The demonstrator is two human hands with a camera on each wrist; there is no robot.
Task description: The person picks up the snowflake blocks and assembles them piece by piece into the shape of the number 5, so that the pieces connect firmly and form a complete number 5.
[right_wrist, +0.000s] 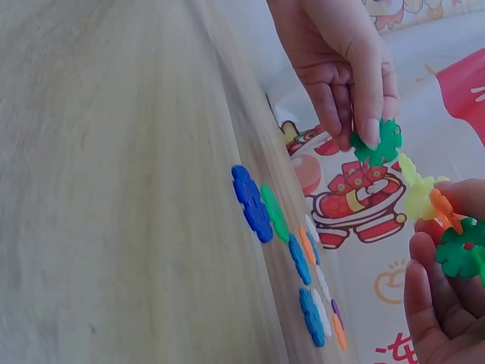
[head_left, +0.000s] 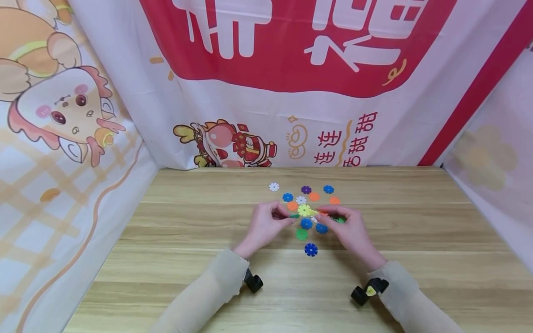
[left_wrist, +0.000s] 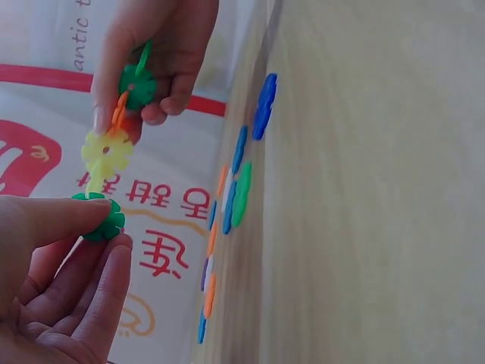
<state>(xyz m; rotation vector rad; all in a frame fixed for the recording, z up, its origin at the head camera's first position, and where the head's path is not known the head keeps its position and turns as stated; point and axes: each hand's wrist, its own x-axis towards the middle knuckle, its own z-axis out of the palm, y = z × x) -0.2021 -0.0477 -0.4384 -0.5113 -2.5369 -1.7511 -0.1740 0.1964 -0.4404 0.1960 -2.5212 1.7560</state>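
Note:
My left hand (head_left: 266, 225) pinches a green snowflake disc (left_wrist: 106, 221) between thumb and fingers. Opposite it, my right hand (head_left: 349, 227) grips a short chain of interlocked discs: a yellow disc (left_wrist: 107, 152), an orange disc (right_wrist: 445, 210) and a green one (right_wrist: 459, 250), with more green beyond. A second yellow disc (left_wrist: 95, 180), seen edge-on, points from the chain toward the left hand's green disc. The two meet or nearly meet; whether they are slotted together I cannot tell. Both hands are raised above the table, fingertips facing each other.
Loose discs lie on the wooden table (head_left: 200, 277) around and beyond the hands: a dark blue disc (head_left: 311, 249) nearest, a light green disc (head_left: 301, 234), several blue, orange and white ones, and a purple disc (head_left: 306, 189). A printed cloth (head_left: 145, 115) hangs behind the table.

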